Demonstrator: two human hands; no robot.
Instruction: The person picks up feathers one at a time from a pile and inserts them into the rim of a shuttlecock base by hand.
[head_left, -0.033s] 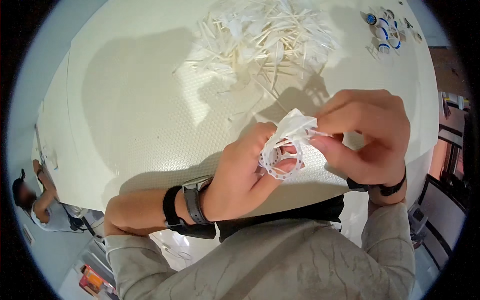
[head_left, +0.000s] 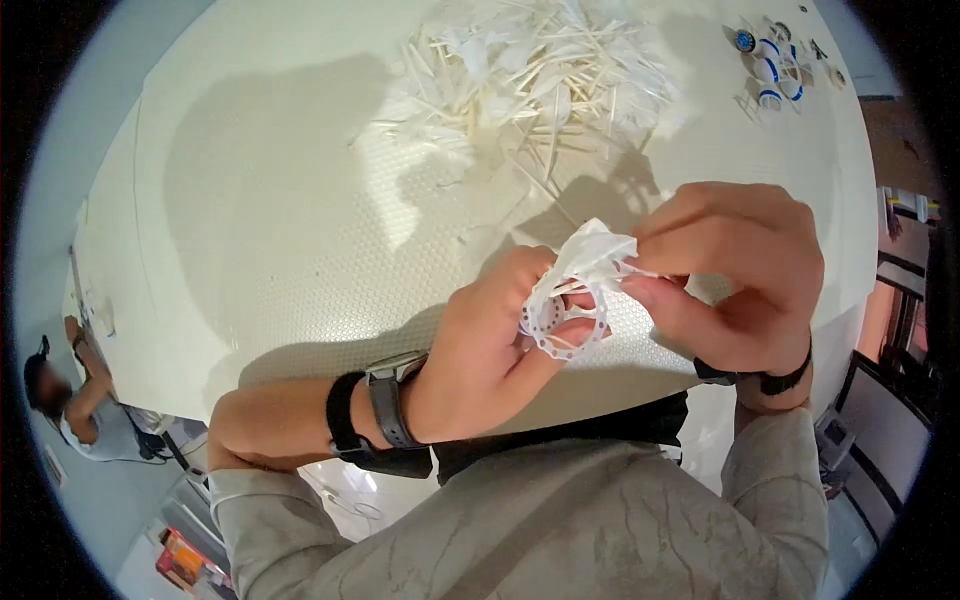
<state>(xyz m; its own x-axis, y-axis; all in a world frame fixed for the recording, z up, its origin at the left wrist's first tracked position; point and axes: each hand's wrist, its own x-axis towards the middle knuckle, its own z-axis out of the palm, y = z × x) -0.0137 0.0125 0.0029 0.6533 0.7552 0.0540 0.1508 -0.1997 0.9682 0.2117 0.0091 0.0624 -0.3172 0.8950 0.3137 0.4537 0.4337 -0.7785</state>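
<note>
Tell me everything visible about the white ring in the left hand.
The white ring looks like plastic, its open band dotted with small dark holes. The left hand holds it tilted above the table, fingertips showing through the opening. White feathers cover its upper edge; the right hand is at their right side.

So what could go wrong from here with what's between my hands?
The white feathers beside your right hand's fingertips look thin, so they could bend or crease. The holed white ring in your left hand looks slender and might flex or slip if gripped unevenly.
</note>
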